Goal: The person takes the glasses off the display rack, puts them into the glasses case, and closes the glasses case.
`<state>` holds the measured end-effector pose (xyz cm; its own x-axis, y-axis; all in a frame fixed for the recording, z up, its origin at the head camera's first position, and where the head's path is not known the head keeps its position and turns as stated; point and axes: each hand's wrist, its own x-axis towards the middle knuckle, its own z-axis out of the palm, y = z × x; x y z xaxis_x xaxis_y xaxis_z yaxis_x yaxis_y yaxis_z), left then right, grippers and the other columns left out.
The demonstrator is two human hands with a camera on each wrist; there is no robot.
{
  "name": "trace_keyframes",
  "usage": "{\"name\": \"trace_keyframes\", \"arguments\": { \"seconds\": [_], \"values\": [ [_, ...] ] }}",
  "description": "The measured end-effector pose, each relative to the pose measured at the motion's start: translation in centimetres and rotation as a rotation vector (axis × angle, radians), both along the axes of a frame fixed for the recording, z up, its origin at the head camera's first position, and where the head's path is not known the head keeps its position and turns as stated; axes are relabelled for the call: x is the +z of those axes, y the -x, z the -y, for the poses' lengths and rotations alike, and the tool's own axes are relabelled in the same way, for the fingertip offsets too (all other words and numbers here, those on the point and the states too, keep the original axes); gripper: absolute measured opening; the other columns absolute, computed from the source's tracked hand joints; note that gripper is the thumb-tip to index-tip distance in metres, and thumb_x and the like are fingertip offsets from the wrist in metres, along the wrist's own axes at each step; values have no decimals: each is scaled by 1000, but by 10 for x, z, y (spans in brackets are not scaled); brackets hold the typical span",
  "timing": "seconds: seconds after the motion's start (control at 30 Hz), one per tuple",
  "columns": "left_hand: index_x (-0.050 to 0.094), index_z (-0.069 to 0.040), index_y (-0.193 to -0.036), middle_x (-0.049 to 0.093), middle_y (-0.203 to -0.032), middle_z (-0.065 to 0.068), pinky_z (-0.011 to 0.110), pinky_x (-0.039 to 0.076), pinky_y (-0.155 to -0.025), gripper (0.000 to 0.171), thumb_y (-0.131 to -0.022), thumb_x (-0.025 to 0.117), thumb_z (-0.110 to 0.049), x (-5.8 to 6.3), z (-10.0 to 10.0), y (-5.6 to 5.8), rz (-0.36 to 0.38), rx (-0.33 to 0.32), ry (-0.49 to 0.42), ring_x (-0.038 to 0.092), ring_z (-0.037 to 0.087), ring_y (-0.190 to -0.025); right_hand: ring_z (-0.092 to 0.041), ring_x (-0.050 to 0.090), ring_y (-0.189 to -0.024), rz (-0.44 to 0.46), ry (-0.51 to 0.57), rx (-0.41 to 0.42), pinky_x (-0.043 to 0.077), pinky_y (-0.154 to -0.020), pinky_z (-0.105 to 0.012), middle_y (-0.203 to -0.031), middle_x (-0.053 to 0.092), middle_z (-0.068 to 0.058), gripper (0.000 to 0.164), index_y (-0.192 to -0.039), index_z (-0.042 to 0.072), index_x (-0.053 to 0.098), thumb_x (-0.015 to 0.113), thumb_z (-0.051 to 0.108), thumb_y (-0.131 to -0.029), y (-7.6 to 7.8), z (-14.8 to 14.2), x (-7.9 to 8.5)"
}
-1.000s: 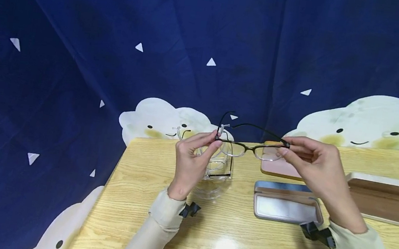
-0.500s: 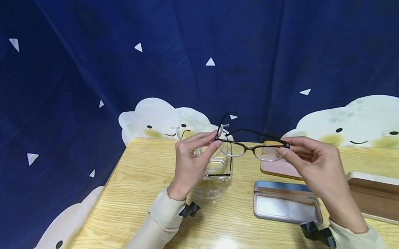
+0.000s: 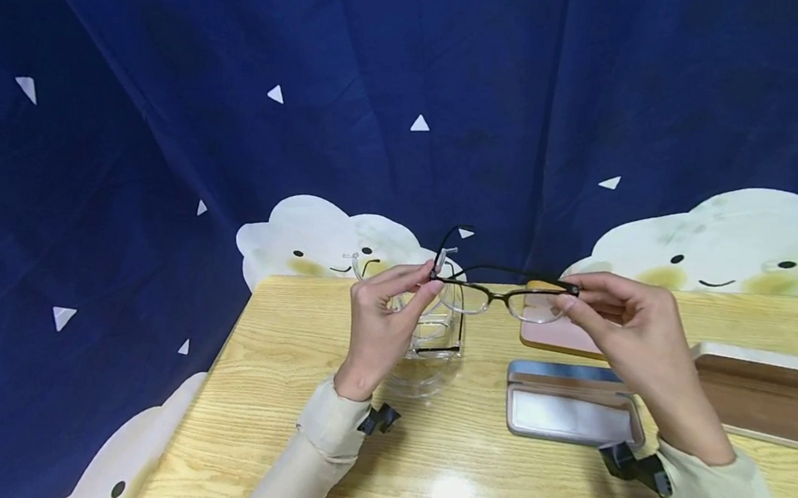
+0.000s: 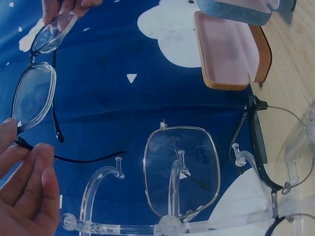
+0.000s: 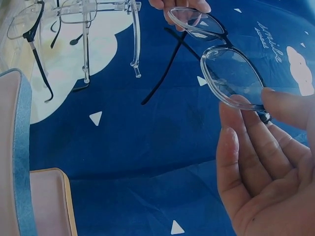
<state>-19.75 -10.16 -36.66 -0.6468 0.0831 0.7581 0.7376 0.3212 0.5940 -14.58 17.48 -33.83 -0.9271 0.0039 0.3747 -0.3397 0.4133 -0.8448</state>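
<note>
A pair of eyeglasses with a dark upper rim and clear lower rim is held up above the table. My left hand pinches it at the left hinge corner, my right hand at the right hinge corner. The left temple points away from me; the right temple slants inward behind the lenses. Behind the left hand stands a clear glasses stand, partly hidden in the head view. It bears thin-rimmed glasses and dark-rimmed glasses.
On the wooden table, an open blue-grey glasses case lies below the right hand. A pink-lined case is behind it, and a larger open brown case at the right. A dark blue curtain hangs behind the table.
The right temple of the held eyeglasses has swung slightly lower and inward, mostly between the first two frames. Both hands keep their places and their grip.
</note>
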Motion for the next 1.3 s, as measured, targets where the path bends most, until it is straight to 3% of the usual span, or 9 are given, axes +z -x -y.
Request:
{"name": "trace_keyframes", "arguments": {
  "seconds": [0.1, 0.67, 0.9, 1.07, 1.3],
  "values": [
    [78, 8, -108, 80, -104, 22, 32, 65, -77, 22, -92, 79, -7, 0, 0, 0, 2, 0, 2, 78, 29, -79, 6, 73, -79, 5, 2, -2, 55, -71, -10, -91, 77, 24, 21, -113, 2, 75, 78, 13, -95, -1, 0, 0],
    [78, 6, -108, 80, -106, 18, 30, 64, -80, 22, -92, 79, -9, 0, -2, 0, 2, 0, -2, 78, 28, -80, 6, 73, -79, -4, -26, -6, 55, -72, -9, -94, 82, 7, 21, -113, 4, 76, 77, 16, -96, -1, -2, 1],
    [78, 4, -110, 80, -108, 17, 34, 65, -86, 23, -93, 79, -12, 1, -1, -1, 32, 10, 4, 80, 27, -82, 6, 72, -78, -7, 4, -2, 55, -71, -9, -90, 79, 19, 23, -114, 0, 75, 77, 13, -95, -1, 0, 1],
    [78, 2, -111, 80, -107, 17, 33, 64, -90, 23, -93, 79, -11, 0, 1, -1, 34, -3, -9, 80, 27, -85, 8, 71, -77, -5, -7, -11, 54, -71, -9, -93, 82, 7, 23, -114, 0, 76, 77, 12, -95, -1, 0, 1],
    [78, 4, -110, 80, -106, 19, 31, 63, -91, 22, -92, 79, -8, -1, 0, 0, 27, -18, -24, 81, 29, -90, 11, 70, -78, 19, -12, -13, 54, -68, -9, -89, 77, 23, 26, -118, -2, 75, 77, 10, -95, -2, -1, 1]
  ]
}}
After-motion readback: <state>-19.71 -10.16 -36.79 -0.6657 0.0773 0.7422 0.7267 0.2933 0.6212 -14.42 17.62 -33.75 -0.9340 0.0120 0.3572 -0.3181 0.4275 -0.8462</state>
